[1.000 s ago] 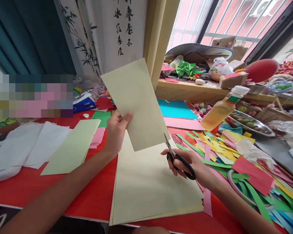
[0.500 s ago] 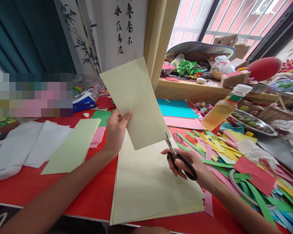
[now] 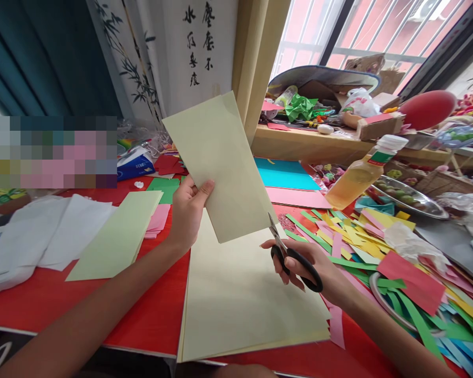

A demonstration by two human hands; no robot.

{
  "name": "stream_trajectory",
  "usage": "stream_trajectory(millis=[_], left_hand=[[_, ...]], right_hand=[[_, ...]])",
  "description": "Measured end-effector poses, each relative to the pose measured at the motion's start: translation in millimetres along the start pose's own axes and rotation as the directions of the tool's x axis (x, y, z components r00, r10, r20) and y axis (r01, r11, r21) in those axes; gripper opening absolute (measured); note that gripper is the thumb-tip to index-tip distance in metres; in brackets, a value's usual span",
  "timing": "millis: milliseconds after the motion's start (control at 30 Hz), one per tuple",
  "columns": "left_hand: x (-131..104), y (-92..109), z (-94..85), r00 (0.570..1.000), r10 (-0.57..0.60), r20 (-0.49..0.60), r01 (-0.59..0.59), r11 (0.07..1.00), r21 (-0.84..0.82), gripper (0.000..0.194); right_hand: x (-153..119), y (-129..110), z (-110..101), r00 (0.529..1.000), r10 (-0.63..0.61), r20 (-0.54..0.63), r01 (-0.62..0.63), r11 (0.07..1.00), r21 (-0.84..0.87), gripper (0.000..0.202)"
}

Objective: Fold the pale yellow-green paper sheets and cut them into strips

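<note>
A pale yellow-green paper is held up tilted by my left hand, whose thumb lies on its front near the left edge. My right hand has its fingers in the black handles of a pair of scissors. The scissor tips point up at the lower right corner of the paper; whether the blades touch it I cannot tell. Beneath both hands lies a stack of larger pale sheets on the red table, with a jagged lower right edge.
Pale green sheets and white paper lie at the left. Paper strips and a red piece cover the right side. Behind them stand a bottle and a metal dish. Blue paper lies at the back.
My right hand and the scissors have shifted very slightly right. The held paper has barely moved, and my left hand keeps its grip.
</note>
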State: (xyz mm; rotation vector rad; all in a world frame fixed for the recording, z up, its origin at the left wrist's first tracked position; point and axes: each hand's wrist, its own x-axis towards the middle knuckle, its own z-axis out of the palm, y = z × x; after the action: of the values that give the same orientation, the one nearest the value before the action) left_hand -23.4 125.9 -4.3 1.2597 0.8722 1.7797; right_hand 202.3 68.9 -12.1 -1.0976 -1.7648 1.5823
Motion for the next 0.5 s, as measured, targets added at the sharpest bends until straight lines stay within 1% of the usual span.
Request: stream_trajectory(millis=[133,333,500], left_hand=[[-0.4,0.5,0.5,1.000,0.004,0.000,-0.004,1.000,-0.005,0.029],[-0.3,1.4,1.5,1.000,0.016,-0.012,-0.016,1.000,-0.007,0.027],[-0.3,2.8,1.6,1.000,0.013,-0.004,-0.013,1.000,-0.010,0.029]], right_hand=[[-0.4,-0.2,0.0,1.000,-0.001,-0.003,0.001,1.000,-0.004,0.051],[-0.7,0.0,0.3,0.999,0.023,-0.027,-0.023,1.000,-0.003,0.042],[1.0,1.9,1.5,0.998,0.041,-0.036,-0.041,0.999,0.007,0.041]])
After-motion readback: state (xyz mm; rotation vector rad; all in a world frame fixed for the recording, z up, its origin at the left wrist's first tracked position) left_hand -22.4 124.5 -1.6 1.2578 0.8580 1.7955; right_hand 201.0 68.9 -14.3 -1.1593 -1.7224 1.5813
